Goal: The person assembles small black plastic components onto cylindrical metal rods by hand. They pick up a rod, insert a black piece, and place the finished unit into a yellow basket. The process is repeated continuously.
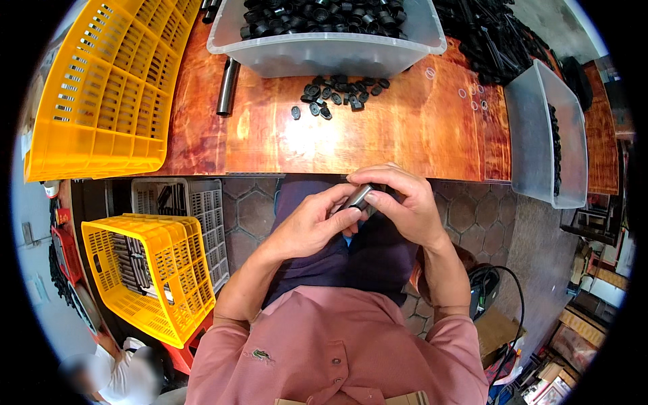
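Between my two hands is a short dark, shiny tube point(360, 196), held just off the table's front edge and above my lap. My left hand point(316, 217) is closed round its lower left end, thumb along the side. My right hand point(403, 197) wraps the upper right end, with the thumb pressed on top. My fingers hide part of the tube, so its far end cannot be made out. Beyond my hands, a loose group of small black plastic caps point(336, 94) lies on the table. Another dark metal tube point(228, 88) lies to their left.
Across the glossy wooden table point(405, 142) stands a clear bin point(324, 57) full of black parts. A yellow crate point(128, 81) is at left; another yellow crate point(145, 270) below holds tubes. A clear tub point(547, 148) stands right, beneath piled black parts point(496, 40). A person point(125, 371) is lower left.
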Motion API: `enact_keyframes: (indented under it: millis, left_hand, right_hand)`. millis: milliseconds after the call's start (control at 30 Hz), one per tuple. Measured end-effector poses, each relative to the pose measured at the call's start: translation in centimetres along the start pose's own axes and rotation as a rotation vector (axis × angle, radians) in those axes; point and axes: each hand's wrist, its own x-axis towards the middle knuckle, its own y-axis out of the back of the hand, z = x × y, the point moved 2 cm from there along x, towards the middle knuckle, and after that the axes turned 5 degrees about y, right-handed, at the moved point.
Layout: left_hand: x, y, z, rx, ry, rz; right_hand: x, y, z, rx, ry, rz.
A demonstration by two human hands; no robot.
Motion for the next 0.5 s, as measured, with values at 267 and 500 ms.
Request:
enact_keyframes:
  millis: [267, 500]
  left_hand:
    - [-0.3, -0.8, 0.3, 0.516, -0.266, 0.236]
    - [-0.9, -1.0, 1.2, 0.723, -0.303, 0.285]
  right_hand:
    - [0.2, -0.6, -0.2, -0.076, 0.098, 0.030]
    - [-0.2, -0.9, 0.1, -0.034, 0.094, 0.086]
